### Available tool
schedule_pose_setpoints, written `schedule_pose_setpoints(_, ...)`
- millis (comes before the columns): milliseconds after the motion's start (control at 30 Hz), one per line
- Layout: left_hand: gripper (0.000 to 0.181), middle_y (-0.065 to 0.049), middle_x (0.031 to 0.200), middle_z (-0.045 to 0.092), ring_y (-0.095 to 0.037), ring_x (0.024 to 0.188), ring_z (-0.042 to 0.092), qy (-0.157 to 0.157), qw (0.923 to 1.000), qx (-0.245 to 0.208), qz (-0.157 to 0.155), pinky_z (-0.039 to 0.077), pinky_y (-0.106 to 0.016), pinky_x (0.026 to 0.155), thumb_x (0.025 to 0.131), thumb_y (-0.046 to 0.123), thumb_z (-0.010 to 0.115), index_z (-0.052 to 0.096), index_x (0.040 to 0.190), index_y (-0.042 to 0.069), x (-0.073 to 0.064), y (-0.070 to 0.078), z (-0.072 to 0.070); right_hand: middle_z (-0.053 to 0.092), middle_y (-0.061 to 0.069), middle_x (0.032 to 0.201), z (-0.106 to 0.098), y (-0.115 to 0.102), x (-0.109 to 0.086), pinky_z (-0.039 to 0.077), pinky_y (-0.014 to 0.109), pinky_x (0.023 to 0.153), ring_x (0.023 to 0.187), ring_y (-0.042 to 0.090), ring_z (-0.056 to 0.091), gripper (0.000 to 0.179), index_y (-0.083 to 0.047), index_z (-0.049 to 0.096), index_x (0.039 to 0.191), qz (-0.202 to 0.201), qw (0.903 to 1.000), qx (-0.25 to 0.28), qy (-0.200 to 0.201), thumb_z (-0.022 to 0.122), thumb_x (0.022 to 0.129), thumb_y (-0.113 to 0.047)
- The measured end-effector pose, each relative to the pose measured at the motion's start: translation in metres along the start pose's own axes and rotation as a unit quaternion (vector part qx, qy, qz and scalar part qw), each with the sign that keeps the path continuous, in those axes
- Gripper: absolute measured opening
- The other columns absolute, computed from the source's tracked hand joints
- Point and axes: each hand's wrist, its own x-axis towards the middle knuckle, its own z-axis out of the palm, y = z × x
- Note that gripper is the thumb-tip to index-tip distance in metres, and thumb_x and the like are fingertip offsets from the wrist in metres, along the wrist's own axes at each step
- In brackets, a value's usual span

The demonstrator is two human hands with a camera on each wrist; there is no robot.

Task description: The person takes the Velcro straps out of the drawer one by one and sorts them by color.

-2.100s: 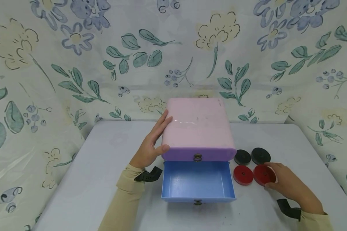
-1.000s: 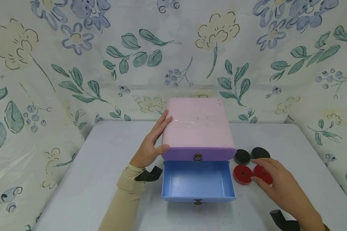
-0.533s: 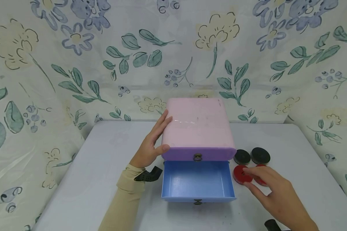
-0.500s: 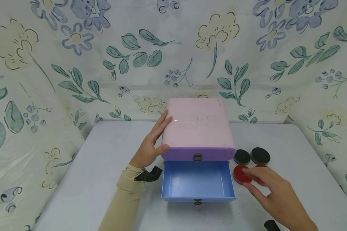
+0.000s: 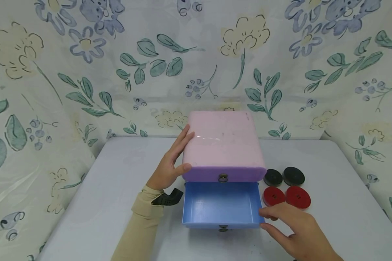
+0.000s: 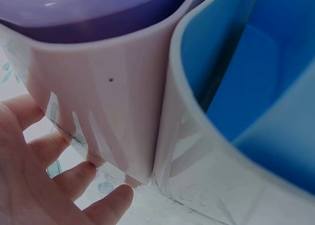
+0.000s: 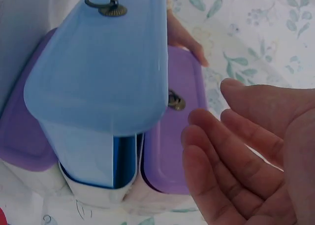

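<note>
A pink chest of drawers (image 5: 223, 141) with purple fronts stands on the table, its blue drawer (image 5: 222, 204) pulled out with nothing inside. My left hand (image 5: 166, 168) rests on the chest's left side with fingers spread; the left wrist view shows the fingertips (image 6: 118, 198) along its edge. My right hand (image 5: 297, 230) is at the drawer's right front corner, fingers loosely bent and holding nothing. In the right wrist view, those fingers (image 7: 202, 161) are apart from the blue front with its brass ring pull (image 7: 101, 1).
Right of the chest, a smaller red disc (image 5: 274, 196) and a larger red disc (image 5: 298, 197) lie flat. Behind them lie a black disc (image 5: 273, 177) and a larger black one (image 5: 293, 176). Flower-printed sheeting (image 5: 202, 54) rises behind the white table (image 5: 124, 163).
My right hand has moved from the right red disc across the left one to the drawer's right front corner. The discs, drawer and left hand stay where they were.
</note>
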Motion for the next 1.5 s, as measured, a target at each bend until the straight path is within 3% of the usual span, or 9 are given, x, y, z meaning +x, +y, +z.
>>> schedule_pose_setpoints(267, 0.092, -0.001, 0.169, 0.006, -0.023, 0.155, 0.006, 0.000, 1.0000, -0.001, 0.002, 0.020, -0.060, 0.118, 0.092, 0.070, 0.053, 0.030, 0.159, 0.012, 0.000, 0.000, 0.000, 0.074, -0.011, 0.099, 0.011, -0.005, -0.004, 0.055, 0.014, 0.064, 0.079, -0.001, 0.065, 0.032, -0.017, 0.075, 0.112, -0.005, 0.9954, 0.078, -0.055, 0.085, 0.082, -0.019)
schedule_pose_setpoints(400, 0.092, -0.001, 0.169, 0.007, -0.023, 0.154, 0.006, 0.000, 1.0000, -0.001, 0.002, 0.020, -0.060, 0.118, 0.092, 0.070, 0.053, 0.030, 0.159, 0.011, 0.000, 0.000, 0.000, 0.075, -0.008, 0.099, 0.016, -0.005, -0.005, 0.054, 0.012, 0.065, 0.078, -0.002, 0.067, 0.029, -0.015, 0.074, 0.111, -0.030, 0.9925, 0.098, -0.066, 0.083, 0.084, -0.018)
schedule_pose_setpoints(600, 0.092, -0.001, 0.169, 0.007, -0.023, 0.154, 0.006, 0.000, 1.0000, 0.002, -0.001, 0.020, -0.061, 0.118, 0.092, 0.071, 0.053, 0.030, 0.159, 0.012, 0.000, 0.001, 0.000, 0.076, -0.005, 0.104, 0.020, -0.005, -0.007, 0.054, 0.012, 0.066, 0.084, 0.002, 0.070, 0.032, -0.016, 0.072, 0.119, -0.071, 0.9779, 0.150, -0.127, 0.079, 0.089, -0.023)
schedule_pose_setpoints(833, 0.092, 0.001, 0.169, 0.007, -0.022, 0.154, 0.007, 0.001, 1.0000, 0.005, -0.007, 0.020, -0.060, 0.118, 0.092, 0.071, 0.052, 0.030, 0.159, 0.013, -0.001, 0.001, 0.000, 0.074, -0.008, 0.108, 0.027, -0.008, -0.005, 0.057, 0.020, 0.071, 0.087, -0.001, 0.068, 0.036, -0.018, 0.069, 0.127, -0.018, 0.9580, 0.169, -0.231, 0.067, 0.097, -0.038)
schedule_pose_setpoints(967, 0.092, 0.001, 0.169, 0.006, -0.022, 0.155, 0.006, -0.001, 1.0000, 0.003, -0.006, 0.019, -0.059, 0.119, 0.092, 0.071, 0.052, 0.030, 0.160, 0.013, -0.001, 0.001, 0.000, 0.074, -0.006, 0.111, 0.034, -0.004, -0.003, 0.057, 0.020, 0.070, 0.083, -0.005, 0.065, 0.043, -0.014, 0.067, 0.129, 0.042, 0.9387, 0.159, -0.303, 0.065, 0.097, -0.043)
schedule_pose_setpoints(1067, 0.091, 0.000, 0.169, 0.006, -0.022, 0.155, 0.006, -0.002, 1.0000, 0.003, -0.004, 0.019, -0.058, 0.119, 0.092, 0.070, 0.052, 0.030, 0.160, 0.013, -0.001, 0.000, 0.000, 0.074, -0.001, 0.112, 0.042, -0.001, -0.002, 0.057, 0.020, 0.069, 0.081, -0.006, 0.065, 0.044, -0.012, 0.066, 0.129, 0.074, 0.9257, 0.158, -0.336, 0.067, 0.096, -0.041)
schedule_pose_setpoints(1300, 0.091, -0.001, 0.169, 0.007, -0.023, 0.154, 0.007, 0.001, 1.0000, 0.004, 0.000, 0.020, -0.059, 0.119, 0.092, 0.070, 0.053, 0.030, 0.159, 0.012, 0.000, 0.000, 0.000, 0.072, 0.001, 0.112, 0.053, 0.002, -0.002, 0.059, 0.024, 0.071, 0.085, -0.001, 0.066, 0.044, -0.012, 0.062, 0.131, 0.119, 0.9079, 0.181, -0.359, 0.071, 0.094, -0.035)
schedule_pose_setpoints(1500, 0.091, 0.000, 0.169, 0.007, -0.022, 0.154, 0.007, -0.001, 1.0000, 0.002, -0.001, 0.020, -0.058, 0.119, 0.092, 0.070, 0.053, 0.031, 0.159, 0.013, -0.001, 0.000, 0.000, 0.073, 0.001, 0.114, 0.061, 0.004, -0.005, 0.057, 0.020, 0.074, 0.089, 0.000, 0.069, 0.047, -0.008, 0.059, 0.134, 0.127, 0.8892, 0.250, -0.362, 0.070, 0.095, -0.031)
